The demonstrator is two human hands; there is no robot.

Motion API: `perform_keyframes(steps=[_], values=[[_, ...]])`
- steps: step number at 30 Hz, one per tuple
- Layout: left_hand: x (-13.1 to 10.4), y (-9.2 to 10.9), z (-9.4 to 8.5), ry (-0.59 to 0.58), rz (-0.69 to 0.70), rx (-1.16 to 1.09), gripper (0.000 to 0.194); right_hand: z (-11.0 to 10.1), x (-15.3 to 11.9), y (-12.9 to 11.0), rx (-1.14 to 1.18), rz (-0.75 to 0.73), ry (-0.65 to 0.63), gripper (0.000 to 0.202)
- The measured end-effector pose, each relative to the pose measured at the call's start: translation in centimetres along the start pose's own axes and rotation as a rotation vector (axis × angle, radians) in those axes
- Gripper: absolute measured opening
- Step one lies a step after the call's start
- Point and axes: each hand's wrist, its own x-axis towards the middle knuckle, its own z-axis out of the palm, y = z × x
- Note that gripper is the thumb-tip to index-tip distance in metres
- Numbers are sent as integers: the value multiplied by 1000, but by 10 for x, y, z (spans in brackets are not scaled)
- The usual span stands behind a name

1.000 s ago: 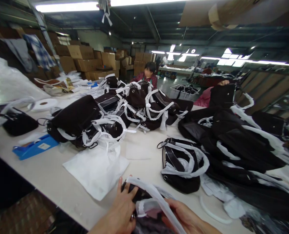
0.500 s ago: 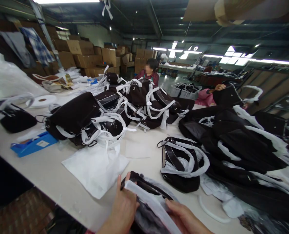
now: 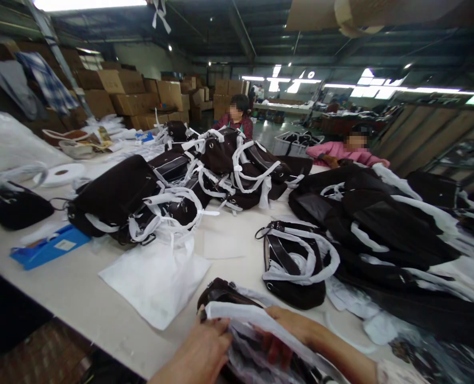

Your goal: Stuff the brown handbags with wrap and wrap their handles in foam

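Observation:
A dark handbag (image 3: 221,290) with a white-wrapped strap lies at the table's front edge, its mouth open. My left hand (image 3: 205,344) grips the bag's left rim, fingers bent over it. My right hand (image 3: 287,330) reaches under the wrapped strap into the bag's opening, its fingers bent against the pale lining; whether they pinch anything is unclear. Just beyond lies another dark bag (image 3: 295,264) with wrapped handles. To the left is a white cloth-like bag (image 3: 157,285) lying flat.
Dark bags with wrapped straps pile up at the centre (image 3: 224,154) and right (image 3: 380,224). A blue box (image 3: 56,246) and a white roll (image 3: 63,174) are on the left of the white table (image 3: 117,325). Two people (image 3: 237,114) sit across.
My right hand has moved from the bag's right rim into its opening. My left hand's raised fingers have come down onto the rim. The person in pink has lowered a dark bag.

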Motion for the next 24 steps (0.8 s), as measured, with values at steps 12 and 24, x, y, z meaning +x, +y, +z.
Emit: perform_keyframes(steps=[12, 24], values=[[-11, 0, -8, 7, -23, -18, 33, -71, -55, -3, 210, -170, -75, 75], [43, 50, 20, -63, 470, 93, 51, -34, -163, 89, -286, 76, 327, 37]])
